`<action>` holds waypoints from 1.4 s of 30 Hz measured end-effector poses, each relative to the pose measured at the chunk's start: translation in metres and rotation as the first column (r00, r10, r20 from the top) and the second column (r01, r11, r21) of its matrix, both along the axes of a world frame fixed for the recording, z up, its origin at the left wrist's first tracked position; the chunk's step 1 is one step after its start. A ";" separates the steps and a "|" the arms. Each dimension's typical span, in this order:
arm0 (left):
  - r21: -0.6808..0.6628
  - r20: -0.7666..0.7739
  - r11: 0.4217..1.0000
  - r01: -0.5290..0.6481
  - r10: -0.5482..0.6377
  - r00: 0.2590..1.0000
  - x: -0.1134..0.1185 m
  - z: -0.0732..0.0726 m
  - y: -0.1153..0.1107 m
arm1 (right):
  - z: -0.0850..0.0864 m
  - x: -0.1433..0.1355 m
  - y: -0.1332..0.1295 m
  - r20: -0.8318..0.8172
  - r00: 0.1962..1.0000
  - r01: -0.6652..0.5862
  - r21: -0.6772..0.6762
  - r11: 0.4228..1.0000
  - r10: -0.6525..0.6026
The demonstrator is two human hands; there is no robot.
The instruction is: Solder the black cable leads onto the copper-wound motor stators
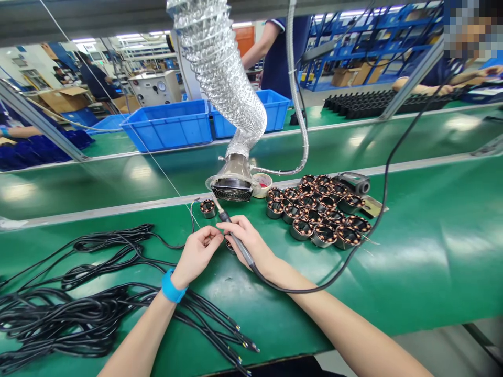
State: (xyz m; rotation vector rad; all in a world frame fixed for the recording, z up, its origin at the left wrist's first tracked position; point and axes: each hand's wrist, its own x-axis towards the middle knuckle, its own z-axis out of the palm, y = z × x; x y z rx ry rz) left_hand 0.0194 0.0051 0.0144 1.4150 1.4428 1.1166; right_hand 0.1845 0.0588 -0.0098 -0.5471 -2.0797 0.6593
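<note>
My right hand (251, 243) is wrapped round a soldering iron (241, 248), its tip pointing up and away toward the fume hood. Beside it, my left hand (199, 255), with a blue wristband (173, 287), pinches its thumb and fingers together; what lies in the pinch is too small to make out. A thin pale wire (170, 180) comes down from above to behind the left hand. Both sets of fingertips nearly meet over a copper-wound motor stator (230, 246), mostly hidden by the hands. Another stator (207, 208) stands just beyond, near a black cable's end.
Several stators (324, 234) stand grouped at the right. Bundled black cables (78, 314) cover the left. A fume hood with fan (232, 188) hangs ahead from a foil duct (220, 68), beside a tape roll (262, 184). Blue bins (168, 125) and co-workers are across the bench.
</note>
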 end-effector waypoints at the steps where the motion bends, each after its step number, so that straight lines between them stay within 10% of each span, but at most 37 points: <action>1: 0.010 -0.017 1.000 0.014 -0.014 1.000 -0.001 0.000 0.000 | 0.001 0.001 -0.001 0.006 1.000 -0.013 -0.011 1.000 0.013; 42: -0.193 0.025 0.979 -0.064 0.070 0.997 -0.002 0.004 0.003 | 0.023 0.030 -0.028 -0.217 0.946 0.210 -0.161 0.964 -0.242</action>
